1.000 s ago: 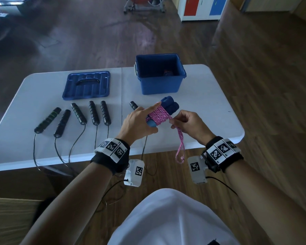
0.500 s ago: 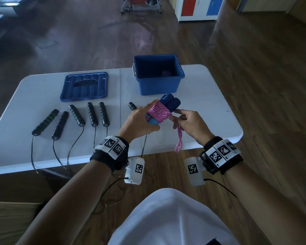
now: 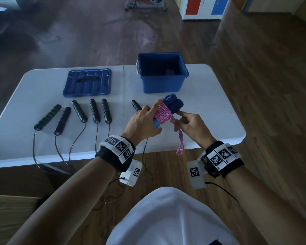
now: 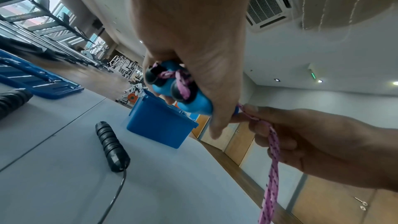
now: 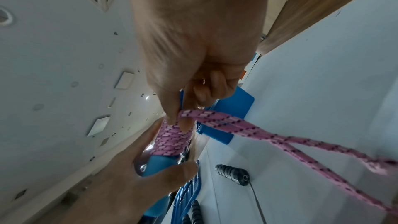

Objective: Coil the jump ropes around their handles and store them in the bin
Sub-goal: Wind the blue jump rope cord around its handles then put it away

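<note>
The two blue handles (image 3: 172,105) of a jump rope are held side by side in the left hand (image 3: 143,123), its thumb and fingers curled round their lower ends while the forefinger lies straight along the coil. The pink rope (image 3: 162,113) is wound in close turns around the middle of the handles, and the bundle is kept above the white tabletop (image 3: 210,96), just in front of the blue bin (image 3: 162,82). The loose end of the pink rope is pinched between the thumb and fingers of the right hand (image 3: 189,127), right beside the coil, and a doubled loop (image 3: 180,144) is left hanging down past the tabletop edge. In the right wrist view the fingers (image 5: 185,122) are seen pressed against the last turn of the coil. The bin stands open at the far side of the tabletop, with a small dark item inside that cannot be made out. The blue lid (image 3: 87,82) is laid flat to the left of the bin. Six black handles (image 3: 94,110) are laid in a row on the tabletop, their thin black cords (image 3: 76,138) trailing over the near edge.
</note>
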